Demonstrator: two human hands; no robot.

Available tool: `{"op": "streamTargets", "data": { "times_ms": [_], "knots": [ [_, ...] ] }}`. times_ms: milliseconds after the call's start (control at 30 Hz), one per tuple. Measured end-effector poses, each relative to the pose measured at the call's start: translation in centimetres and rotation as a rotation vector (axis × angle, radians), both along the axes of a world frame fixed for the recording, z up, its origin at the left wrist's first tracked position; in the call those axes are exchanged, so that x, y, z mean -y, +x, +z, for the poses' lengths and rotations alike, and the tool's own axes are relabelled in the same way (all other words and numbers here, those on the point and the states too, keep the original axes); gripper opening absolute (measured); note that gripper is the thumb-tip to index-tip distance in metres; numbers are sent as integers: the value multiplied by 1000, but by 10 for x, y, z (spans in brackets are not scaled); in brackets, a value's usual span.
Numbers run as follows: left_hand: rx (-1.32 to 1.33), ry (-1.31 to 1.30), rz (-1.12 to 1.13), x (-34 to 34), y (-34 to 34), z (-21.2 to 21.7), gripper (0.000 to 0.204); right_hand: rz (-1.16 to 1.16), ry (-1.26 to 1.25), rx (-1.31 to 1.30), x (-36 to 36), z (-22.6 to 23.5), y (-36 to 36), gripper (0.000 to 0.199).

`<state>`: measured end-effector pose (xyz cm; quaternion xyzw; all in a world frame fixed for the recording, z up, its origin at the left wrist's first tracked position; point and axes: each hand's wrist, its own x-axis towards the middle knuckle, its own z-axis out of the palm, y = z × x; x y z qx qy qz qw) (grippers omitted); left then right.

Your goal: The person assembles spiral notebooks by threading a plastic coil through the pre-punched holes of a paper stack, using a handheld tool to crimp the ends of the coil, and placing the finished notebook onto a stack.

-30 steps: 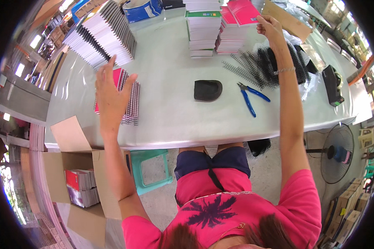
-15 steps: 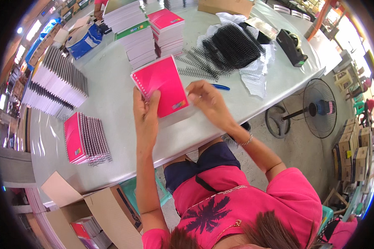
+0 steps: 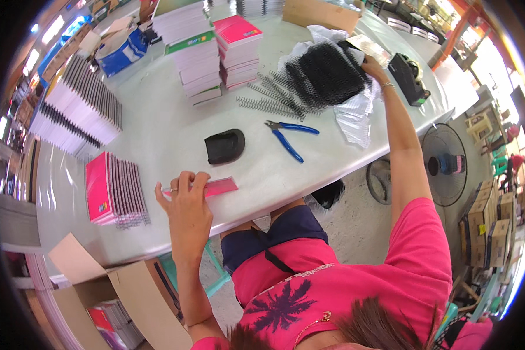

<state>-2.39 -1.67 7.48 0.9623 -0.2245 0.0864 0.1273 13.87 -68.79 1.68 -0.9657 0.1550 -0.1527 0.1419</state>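
Observation:
Near the table's front edge, my left hand closes over a pink-covered notebook. The notebook is seen nearly edge-on, as a narrow pink strip. My right hand reaches far to the right, to the outer edge of a pile of black spiral binding coils. Its fingers are curled at the pile, and their tips are partly hidden. Loose coils lie left of the pile. Between my hands rest blue-handled cutting pliers, jaws to the left with handles spread, and a small black rounded object.
Spiral-bound pink notebooks are stacked at left, with taller bound stacks behind. Unbound stacks stand at the back. A tape dispenser sits at the right edge. An open carton is below left; a fan stands right.
My left hand has lowered the notebook toward the table's front edge and tilted it edge-on. My right hand has left the notebook for the coil pile. The pliers and black object are now uncovered.

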Motion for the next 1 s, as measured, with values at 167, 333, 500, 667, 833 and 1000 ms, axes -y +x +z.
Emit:
{"op": "streamTargets", "data": {
  "times_ms": [167,333,500,667,833,1000],
  "knots": [
    [34,-99,61,7,-9,-10,27,290,212,-57,18,4,5,47],
    [141,-189,174,16,-8,-29,51,271,32,-92,-20,1,10,34],
    [245,-331,201,28,0,-47,57,285,55,-119,-12,14,1,34],
    [271,-344,250,29,-2,-51,50,281,88,-97,-34,17,2,30],
    [283,-346,231,35,-2,-47,42,175,-64,-164,-27,32,1,25],
    [311,-291,256,29,-2,-50,43,263,78,-90,-39,10,9,25]
  ]
}}
